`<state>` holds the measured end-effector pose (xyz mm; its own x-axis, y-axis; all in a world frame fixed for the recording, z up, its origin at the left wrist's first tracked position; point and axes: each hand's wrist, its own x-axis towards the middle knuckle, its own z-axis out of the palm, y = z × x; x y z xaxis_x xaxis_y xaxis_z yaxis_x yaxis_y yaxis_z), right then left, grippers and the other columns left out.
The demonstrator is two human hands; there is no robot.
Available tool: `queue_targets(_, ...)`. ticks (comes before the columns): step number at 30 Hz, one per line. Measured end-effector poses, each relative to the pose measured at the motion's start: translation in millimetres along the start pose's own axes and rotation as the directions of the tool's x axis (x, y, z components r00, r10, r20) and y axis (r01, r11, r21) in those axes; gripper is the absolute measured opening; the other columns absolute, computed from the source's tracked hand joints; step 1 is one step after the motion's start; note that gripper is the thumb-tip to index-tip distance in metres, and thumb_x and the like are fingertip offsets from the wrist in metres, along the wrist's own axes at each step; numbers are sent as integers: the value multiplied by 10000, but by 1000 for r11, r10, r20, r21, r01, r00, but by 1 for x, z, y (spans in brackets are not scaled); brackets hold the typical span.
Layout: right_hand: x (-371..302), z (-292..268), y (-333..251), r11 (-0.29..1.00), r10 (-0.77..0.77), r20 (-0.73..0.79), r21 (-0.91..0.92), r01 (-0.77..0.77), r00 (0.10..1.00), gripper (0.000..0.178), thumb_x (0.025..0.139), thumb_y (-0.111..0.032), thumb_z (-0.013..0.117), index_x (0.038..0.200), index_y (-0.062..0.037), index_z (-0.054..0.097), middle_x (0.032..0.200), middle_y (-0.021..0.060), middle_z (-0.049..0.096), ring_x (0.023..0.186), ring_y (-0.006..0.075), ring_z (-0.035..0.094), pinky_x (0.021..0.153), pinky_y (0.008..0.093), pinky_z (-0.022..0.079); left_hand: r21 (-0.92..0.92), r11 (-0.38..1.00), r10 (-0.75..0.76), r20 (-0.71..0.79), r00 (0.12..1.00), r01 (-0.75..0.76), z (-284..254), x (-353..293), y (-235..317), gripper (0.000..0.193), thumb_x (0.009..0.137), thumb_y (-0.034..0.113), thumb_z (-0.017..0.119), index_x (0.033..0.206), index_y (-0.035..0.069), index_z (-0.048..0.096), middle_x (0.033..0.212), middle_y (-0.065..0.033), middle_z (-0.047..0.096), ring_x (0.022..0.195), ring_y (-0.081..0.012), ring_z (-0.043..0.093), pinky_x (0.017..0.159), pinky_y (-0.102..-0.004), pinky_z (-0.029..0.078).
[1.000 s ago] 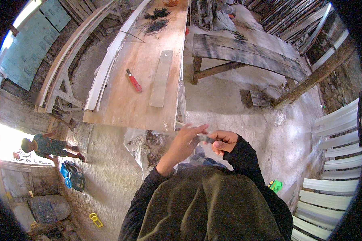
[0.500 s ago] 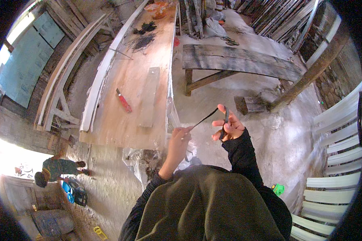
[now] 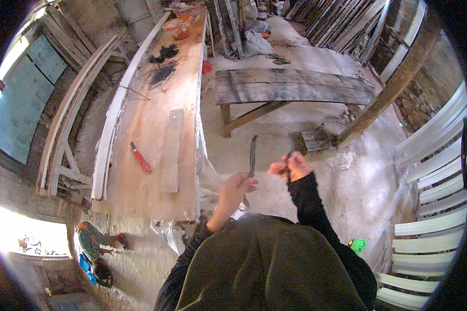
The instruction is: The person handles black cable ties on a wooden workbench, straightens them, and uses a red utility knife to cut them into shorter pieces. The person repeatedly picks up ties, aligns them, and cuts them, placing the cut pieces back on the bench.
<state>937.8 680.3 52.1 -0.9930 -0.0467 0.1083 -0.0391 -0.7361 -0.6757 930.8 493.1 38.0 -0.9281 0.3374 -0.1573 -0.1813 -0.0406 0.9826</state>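
Observation:
My left hand [image 3: 233,194] is closed on a thin dark strip [image 3: 252,155], pinched between thumb and fingers. The strip stands up from the grip, and a short dark tail shows below the hand. To the right, my right hand [image 3: 296,167] has its fingers drawn together, slightly smeared by motion. A dark piece of strip [image 3: 289,175] shows at its fingers; whether it joins the one in my left hand I cannot tell. Both hands are in the air over the floor, right of the long wooden table [image 3: 119,194].
On the table lie a red-handled knife [image 3: 141,157], a flat board [image 3: 172,150], a dark tangle of strips [image 3: 162,73] and an orange basin [image 3: 179,28]. A low wooden bench [image 3: 296,85] stands ahead. White slats [image 3: 425,228] line the right. A person [image 3: 92,241] is at lower left.
The strip stretched between my hands now stands upright from my left hand. My right hand's spread fingers have drawn together. The view has shifted, and the person at lower left has moved.

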Motion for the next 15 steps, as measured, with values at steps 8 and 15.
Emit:
queue_targets(8,4,3,21,886,232,-297,-329,-327,926,120,747,-157,581,721,-59,519,811,30,560,708,85,505,648,210,405,-162,986,39,-29,999,-43,24,16,6,100,782,50,490,841,-9,546,785,-28,540,732,-94,527,645,-214,441)
queue_targets(15,9,-7,32,916,-62,-196,-401,-22,979,97,715,-76,603,702,-56,509,806,39,566,661,74,502,598,209,423,-11,999,46,33,998,-46,22,14,6,194,771,87,512,931,-23,530,855,-43,533,762,-107,504,643,-223,414)
